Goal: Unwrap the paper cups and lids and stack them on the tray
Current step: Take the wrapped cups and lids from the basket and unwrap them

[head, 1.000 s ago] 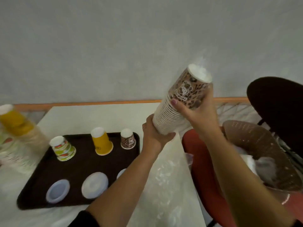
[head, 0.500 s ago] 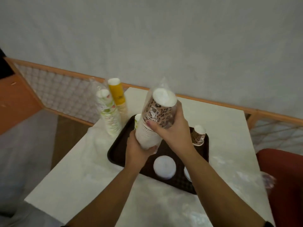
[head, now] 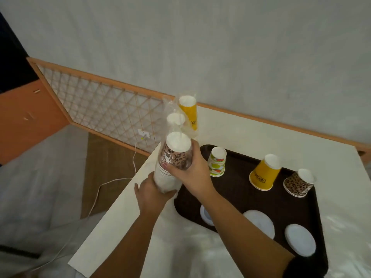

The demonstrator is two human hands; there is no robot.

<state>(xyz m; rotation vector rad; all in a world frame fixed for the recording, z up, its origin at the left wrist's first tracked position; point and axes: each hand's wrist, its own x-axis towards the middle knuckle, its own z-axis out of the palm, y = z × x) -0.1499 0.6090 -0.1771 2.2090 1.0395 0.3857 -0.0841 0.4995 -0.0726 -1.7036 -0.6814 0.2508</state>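
I hold a plastic-wrapped stack of leopard-print paper cups point(head: 174, 157) upside down over the table's left edge, beside the dark brown tray point(head: 239, 189). My left hand point(head: 150, 194) grips the stack's lower end. My right hand point(head: 190, 173) wraps around its upper part. On the tray stand three upturned single cups: a green-patterned cup point(head: 217, 161), a yellow cup point(head: 265, 172) and a leopard-print cup point(head: 299, 183). White lids point(head: 259, 222) lie along the tray's near side, one partly hidden by my right forearm.
Two more wrapped cup stacks stand behind the held one: a yellow stack point(head: 188, 111) and another stack point(head: 175, 122) mostly hidden. The white table point(head: 261, 133) ends at a wood-trimmed wall. A lattice panel point(head: 104, 109) and a white cable point(head: 112, 183) lie to the left.
The view swung from the chairs on the right back over the table. Both hands carried the leopard stack left, from over the tray to the table's left edge.
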